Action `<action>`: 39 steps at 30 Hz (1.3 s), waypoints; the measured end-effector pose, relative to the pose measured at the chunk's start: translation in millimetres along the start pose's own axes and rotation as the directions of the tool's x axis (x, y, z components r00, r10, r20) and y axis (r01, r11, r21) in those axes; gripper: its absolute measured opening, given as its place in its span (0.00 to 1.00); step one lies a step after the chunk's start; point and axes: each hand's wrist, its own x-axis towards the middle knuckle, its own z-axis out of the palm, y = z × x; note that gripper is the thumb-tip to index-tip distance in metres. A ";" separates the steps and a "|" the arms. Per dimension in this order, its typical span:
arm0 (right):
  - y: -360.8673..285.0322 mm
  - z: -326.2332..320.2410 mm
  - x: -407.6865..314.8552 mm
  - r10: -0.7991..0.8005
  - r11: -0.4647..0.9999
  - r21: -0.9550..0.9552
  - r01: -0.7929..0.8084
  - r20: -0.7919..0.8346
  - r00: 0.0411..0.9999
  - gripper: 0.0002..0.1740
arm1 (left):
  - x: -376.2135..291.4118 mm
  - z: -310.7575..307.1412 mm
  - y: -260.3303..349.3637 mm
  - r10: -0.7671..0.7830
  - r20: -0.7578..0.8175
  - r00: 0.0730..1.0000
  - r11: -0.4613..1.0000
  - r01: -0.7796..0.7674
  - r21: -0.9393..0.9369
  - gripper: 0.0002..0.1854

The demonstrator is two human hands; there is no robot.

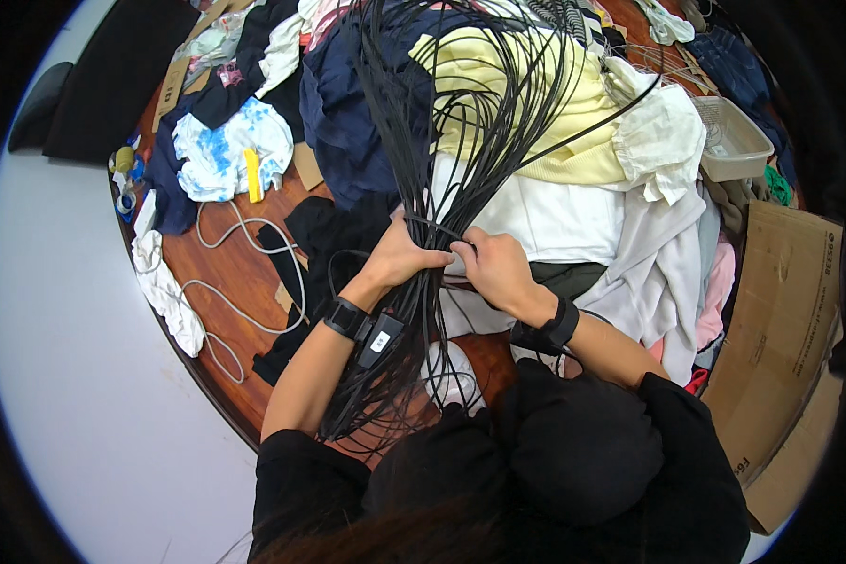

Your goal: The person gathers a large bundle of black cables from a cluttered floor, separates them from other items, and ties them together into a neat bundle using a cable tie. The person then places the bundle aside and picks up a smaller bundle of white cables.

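A large bundle of thin black cables or strips (pixel 483 166) runs from the top of the view down between my forearms, looped and fanned out above my hands. My left hand (pixel 409 254) wraps around the bundle at its narrow part, thumb across the front. My right hand (pixel 497 268) is at the bundle's right side, its fingers curled at a strand that crosses the bundle; how firmly it grips is hard to tell. Behind the bundle lie a pale yellow knit garment (pixel 578 134), a navy garment (pixel 338 106) and a white cloth (pixel 557 218).
A grey cord (pixel 247 324) lies looped on the reddish wooden surface (pixel 211 268) at left, near a blue-and-white garment (pixel 215 151) and a yellow object (pixel 253 176). At right are a cardboard box (pixel 775 324) and a clear plastic bin (pixel 740 166).
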 end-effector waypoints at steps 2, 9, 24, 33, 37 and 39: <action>1.3 1.0 1.6 -0.004 1.000 -0.005 0.004 -0.005 1.000 0.11 | -3.7 1.7 3.2 0.020 -0.021 1.000 0.999 -0.019 0.042 0.36; -5.5 1.0 -1.2 -0.032 0.995 -0.098 0.030 -0.022 0.999 0.09 | -13.0 3.7 14.3 -0.003 0.075 0.997 0.981 0.018 -0.194 0.38; -19.9 1.5 5.5 -0.139 0.982 -0.138 0.132 -0.041 0.989 0.09 | -8.6 1.0 -4.2 -0.187 0.214 0.959 0.878 0.261 -0.402 0.35; -2.7 -20.6 24.4 -0.055 0.987 -0.138 0.077 0.155 0.986 0.11 | 13.4 5.9 -11.9 -0.092 -0.058 0.994 0.986 0.083 -0.144 0.37; -5.3 -26.0 11.1 -0.092 0.991 -0.089 0.104 0.129 0.987 0.11 | 13.4 -1.4 -9.0 -0.203 -0.293 0.935 0.963 0.245 0.116 0.49; -8.6 -30.1 -0.4 -0.061 0.994 -0.074 0.074 0.175 0.983 0.10 | 10.6 -5.5 -6.0 -0.295 -0.287 0.911 0.951 0.308 0.002 0.49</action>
